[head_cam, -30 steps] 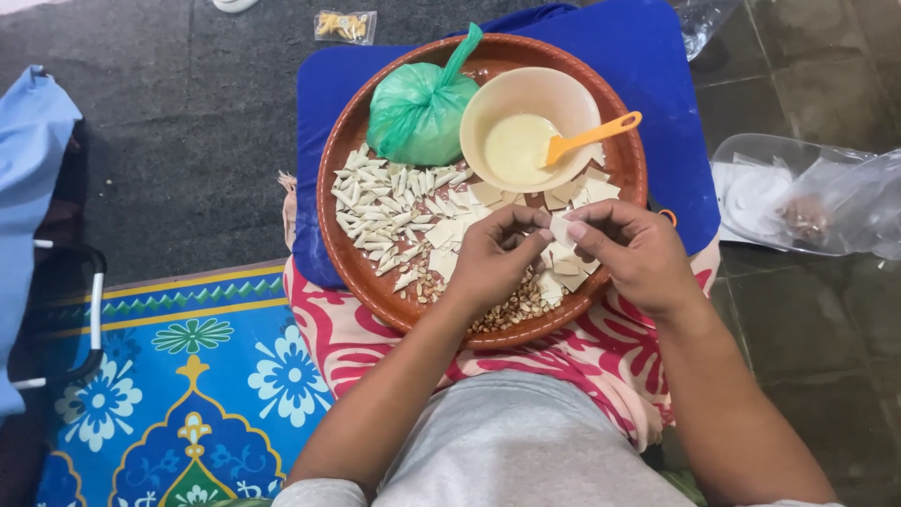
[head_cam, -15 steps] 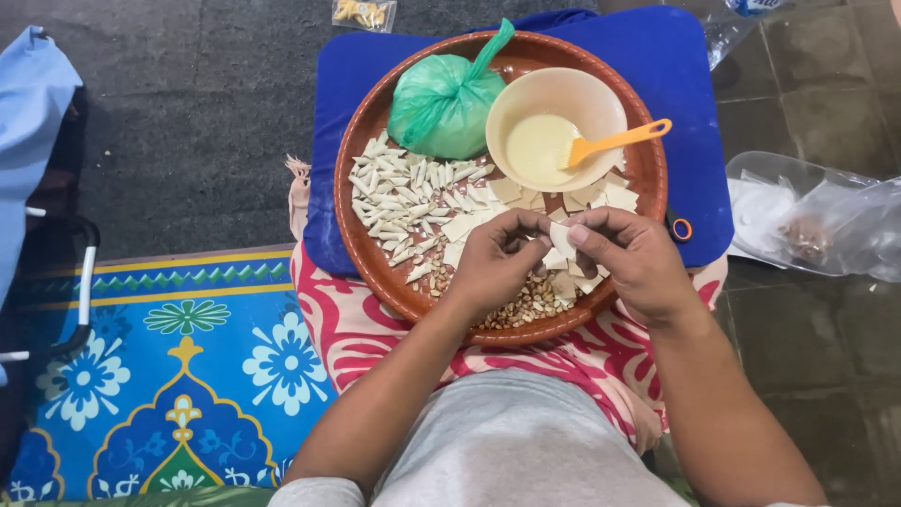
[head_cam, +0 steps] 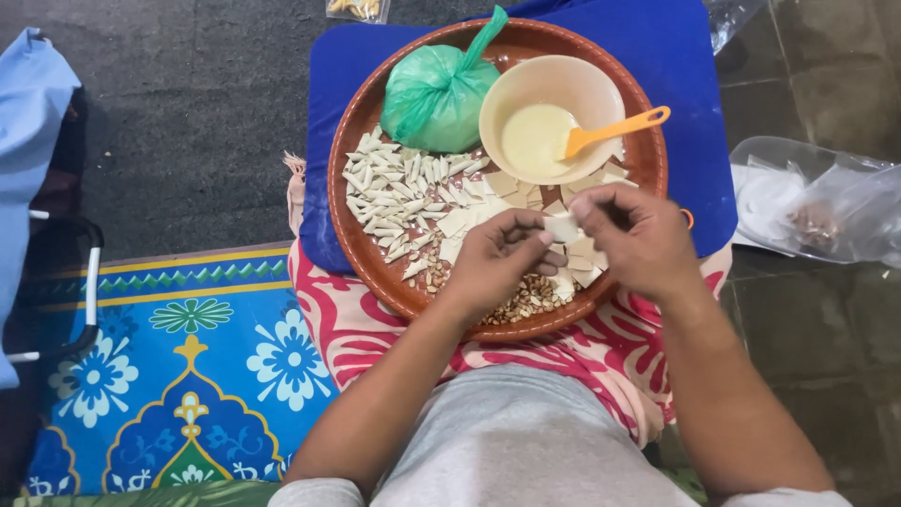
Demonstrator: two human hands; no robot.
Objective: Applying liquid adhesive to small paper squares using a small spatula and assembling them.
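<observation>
A round brown tray (head_cam: 352, 141) rests on my lap. Over its near side, my left hand (head_cam: 497, 258) and my right hand (head_cam: 633, 235) pinch one small pale wrapper square (head_cam: 563, 227) between their fingertips. Below them lies a heap of peanuts (head_cam: 530, 299). More flat wrapper squares (head_cam: 460, 223) and a pile of folded white pieces (head_cam: 394, 183) cover the tray's left. At the back stand a tied green plastic bag (head_cam: 436, 94) and a cream bowl (head_cam: 549, 94) of pale paste with an orange spoon (head_cam: 615, 130).
A blue cushion (head_cam: 685, 56) lies under the tray. A patterned blue mat (head_cam: 178, 376) is on my left, with light blue cloth (head_cam: 28, 122) beyond. Clear plastic bags (head_cam: 826, 202) lie on the dark tiles at right. A small packet (head_cam: 355, 9) sits at the top.
The view has shifted, so the tray sits more to the right. My hands have lifted slightly and now hold the wrapper square up between them.
</observation>
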